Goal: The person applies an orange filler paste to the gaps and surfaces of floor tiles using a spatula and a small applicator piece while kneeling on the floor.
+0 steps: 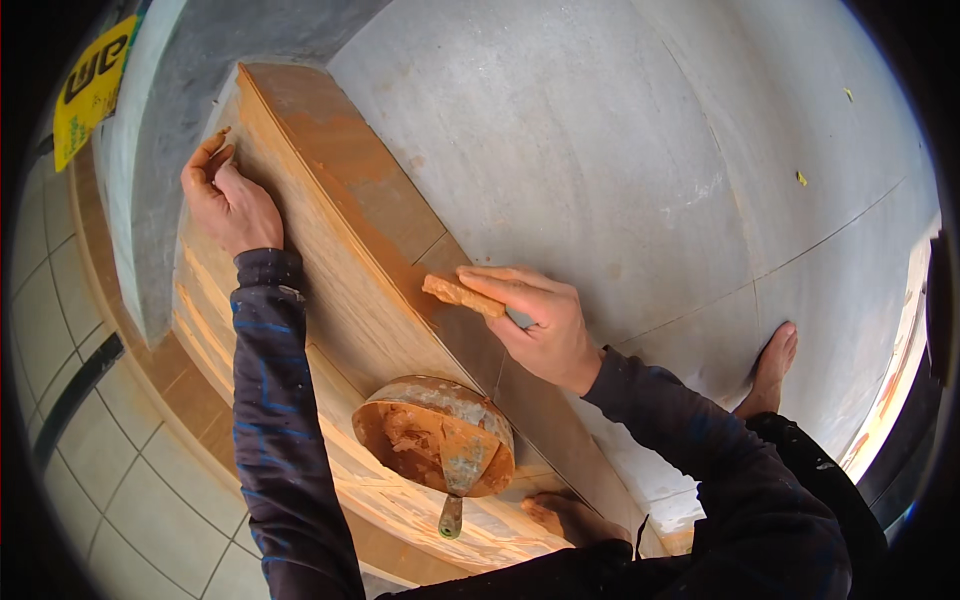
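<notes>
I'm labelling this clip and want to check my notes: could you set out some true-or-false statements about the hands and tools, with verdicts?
1. The right hand holds an orange-coated block. True.
2. The bowl contains orange paste. True.
3. The putty knife lies flat on the grey floor. False: it rests in the bowl, its handle sticking out past the rim.
4. The left hand grips the bowl. False: it is well apart from it, by the far end of the wood-look ledge.
5. A bare foot is on the grey floor. True.
</notes>
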Demonstrator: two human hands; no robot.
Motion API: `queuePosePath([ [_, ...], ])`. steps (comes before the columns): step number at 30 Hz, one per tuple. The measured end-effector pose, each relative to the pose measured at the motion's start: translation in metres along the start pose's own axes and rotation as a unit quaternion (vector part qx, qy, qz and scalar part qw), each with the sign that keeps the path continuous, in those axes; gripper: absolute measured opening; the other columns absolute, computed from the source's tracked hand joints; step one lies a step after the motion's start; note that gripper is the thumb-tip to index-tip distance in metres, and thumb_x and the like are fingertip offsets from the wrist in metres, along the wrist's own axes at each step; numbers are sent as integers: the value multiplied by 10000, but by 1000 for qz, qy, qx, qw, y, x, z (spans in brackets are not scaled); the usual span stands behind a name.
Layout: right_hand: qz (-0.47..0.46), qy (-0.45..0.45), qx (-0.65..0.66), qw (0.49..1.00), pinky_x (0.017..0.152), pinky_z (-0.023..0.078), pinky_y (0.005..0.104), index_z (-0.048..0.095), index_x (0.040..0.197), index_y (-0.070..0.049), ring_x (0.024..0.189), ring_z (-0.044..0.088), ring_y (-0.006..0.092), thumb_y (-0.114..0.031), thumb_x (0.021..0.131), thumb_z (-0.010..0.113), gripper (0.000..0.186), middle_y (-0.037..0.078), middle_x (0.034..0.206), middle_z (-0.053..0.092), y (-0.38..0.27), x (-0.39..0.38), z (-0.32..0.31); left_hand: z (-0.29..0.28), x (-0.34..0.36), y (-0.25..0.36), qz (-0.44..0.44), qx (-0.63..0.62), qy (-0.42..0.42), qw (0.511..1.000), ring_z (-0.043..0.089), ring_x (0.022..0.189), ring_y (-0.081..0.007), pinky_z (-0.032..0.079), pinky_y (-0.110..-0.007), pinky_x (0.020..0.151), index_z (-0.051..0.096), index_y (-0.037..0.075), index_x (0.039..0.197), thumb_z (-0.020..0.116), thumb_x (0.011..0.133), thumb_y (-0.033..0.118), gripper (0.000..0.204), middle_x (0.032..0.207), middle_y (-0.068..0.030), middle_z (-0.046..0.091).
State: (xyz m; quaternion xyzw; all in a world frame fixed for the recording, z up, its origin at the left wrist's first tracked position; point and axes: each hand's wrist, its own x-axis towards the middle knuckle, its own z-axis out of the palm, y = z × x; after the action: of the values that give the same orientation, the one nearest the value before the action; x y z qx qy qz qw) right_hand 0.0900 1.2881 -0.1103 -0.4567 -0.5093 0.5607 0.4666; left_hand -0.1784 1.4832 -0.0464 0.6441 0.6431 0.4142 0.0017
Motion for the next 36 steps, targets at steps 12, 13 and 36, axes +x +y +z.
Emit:
queuePosePath([
  [12, -17, -11, -55, 998, 867, 557, 380, 676, 1283, 0, 975, 656, 298, 75, 847, 640, 444, 124, 1191, 680, 16, 2, 2, -1, 5, -5, 12, -1, 13, 1000, 665, 1032, -198, 517, -342, 963, 623, -21, 1143, 404, 948, -22, 294, 1130, -118, 695],
  [13, 3, 33, -40, 999, 867, 546, 389, 661, 1296, 10, 977, 642, 311, 44, 882, 610, 419, 126, 1160, 668, 15, 16, 8, 1, 3, -6, 16, 7, 8, 1000, 666, 1034, -199, 517, -341, 965, 624, -21, 1143, 406, 947, -20, 294, 1127, -118, 695],
  [36, 183, -138, -59, 972, 683, 465, 518, 655, 931, 45, 734, 628, 425, -96, 922, 659, 141, 205, 770, 635, -28, 79, -18, 0, 1, -2, -12, 3, 2, 1000, 653, 1087, -196, 506, -345, 985, 621, -12, 1164, 355, 939, -13, 348, 1196, -124, 688],
])
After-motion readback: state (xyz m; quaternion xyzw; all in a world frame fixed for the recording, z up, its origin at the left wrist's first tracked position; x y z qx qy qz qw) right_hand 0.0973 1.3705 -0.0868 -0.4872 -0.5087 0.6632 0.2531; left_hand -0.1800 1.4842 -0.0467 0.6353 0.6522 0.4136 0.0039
